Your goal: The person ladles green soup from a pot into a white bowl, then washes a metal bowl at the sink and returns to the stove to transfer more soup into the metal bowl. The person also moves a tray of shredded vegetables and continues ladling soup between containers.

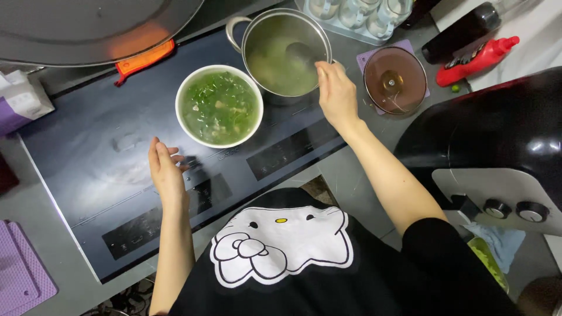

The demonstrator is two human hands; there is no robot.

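The ladle [301,54] sits in the steel pot [285,54] of pale broth, its bowl sunk under the liquid and its handle running up to the right hand [336,93], which pinches the end of it between thumb and fingers at the pot's near rim. The pot stands just beyond that hand, on the dark glass cooktop [105,134].

To the left of the right hand, touching or nearly touching the pot, is a white bowl [219,106] filled almost to the brim with green-leaf soup. The left hand [165,169] hovers flat and open just on the near side of that bowl, holding nothing; whether its fingertips rest on the glass cannot be told.

Beyond and to the right of the right hand a brown glass lid [395,80] lies on a purple mat [374,58], with a red squeeze bottle [477,59] further off.

The likeliest trouble is a spill: the bowl is so full that any nudge or tilt could send hot soup over the rim onto the cooktop or the open left hand. A light pinch on the ladle could also let it slide down into the broth.
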